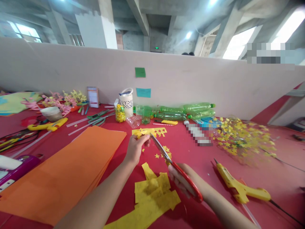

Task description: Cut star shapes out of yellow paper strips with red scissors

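Note:
My right hand (184, 179) is wrapped round the red-handled scissors (182, 173), whose blades point up and left. Their tip meets the fingers of my left hand (136, 148), which is closed in a pinch on a piece of yellow paper (141, 132). Just behind it lies a yellow strip with star-shaped holes (160, 130). Small cut yellow stars (157, 156) are scattered on the table, some partly hidden behind the blades. Below my hands, overlapping yellow paper pieces (152, 190) lie on the red table.
Orange sheets (78, 168) are stacked at left. A yellow glue gun (240, 187) lies at right, another glue gun (51, 124) at left. Green plastic bottles (173, 111) and a white cup (126, 103) stand along the partition. A star-covered bunch (240, 136) spreads at right.

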Tool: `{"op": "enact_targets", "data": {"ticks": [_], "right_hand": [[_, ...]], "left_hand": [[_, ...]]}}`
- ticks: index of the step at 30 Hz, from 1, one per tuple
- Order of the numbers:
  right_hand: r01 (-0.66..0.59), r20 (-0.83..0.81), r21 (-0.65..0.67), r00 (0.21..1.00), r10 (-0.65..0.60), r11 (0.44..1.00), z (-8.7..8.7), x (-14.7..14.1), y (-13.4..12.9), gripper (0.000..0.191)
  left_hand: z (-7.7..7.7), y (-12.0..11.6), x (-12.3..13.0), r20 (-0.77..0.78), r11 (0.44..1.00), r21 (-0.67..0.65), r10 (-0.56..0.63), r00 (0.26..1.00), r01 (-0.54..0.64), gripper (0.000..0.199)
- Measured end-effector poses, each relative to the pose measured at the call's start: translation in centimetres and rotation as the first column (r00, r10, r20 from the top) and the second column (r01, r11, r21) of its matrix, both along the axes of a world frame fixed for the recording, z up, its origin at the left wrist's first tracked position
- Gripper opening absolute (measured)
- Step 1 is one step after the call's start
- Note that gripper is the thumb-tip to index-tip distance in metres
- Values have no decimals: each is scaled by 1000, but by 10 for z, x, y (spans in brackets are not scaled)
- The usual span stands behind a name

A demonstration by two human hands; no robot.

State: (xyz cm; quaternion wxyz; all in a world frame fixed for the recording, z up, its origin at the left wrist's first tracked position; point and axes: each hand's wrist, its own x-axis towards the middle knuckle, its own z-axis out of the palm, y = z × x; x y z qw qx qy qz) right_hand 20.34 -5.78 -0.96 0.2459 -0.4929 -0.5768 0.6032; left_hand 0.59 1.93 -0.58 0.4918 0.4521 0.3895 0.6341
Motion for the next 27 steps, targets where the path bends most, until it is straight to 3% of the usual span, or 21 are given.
{"op": "enact_targets", "data": {"ticks": [6, 19, 27], "right_hand": [[11, -2, 13, 1000, -11, 1000, 1, 0, 0, 44], [23, -2, 23, 1000, -23, 999, 3, 0, -1, 46], [0, -35, 10, 999, 1, 1000, 0, -4, -2, 49]], "left_hand": [[1, 0, 2, 55, 997, -25, 70, 996, -69, 14], [0, -2, 1, -12, 998, -51, -39, 999, 38, 18], [4, -10, 9, -55, 998, -62, -6, 998, 3, 21]]}}
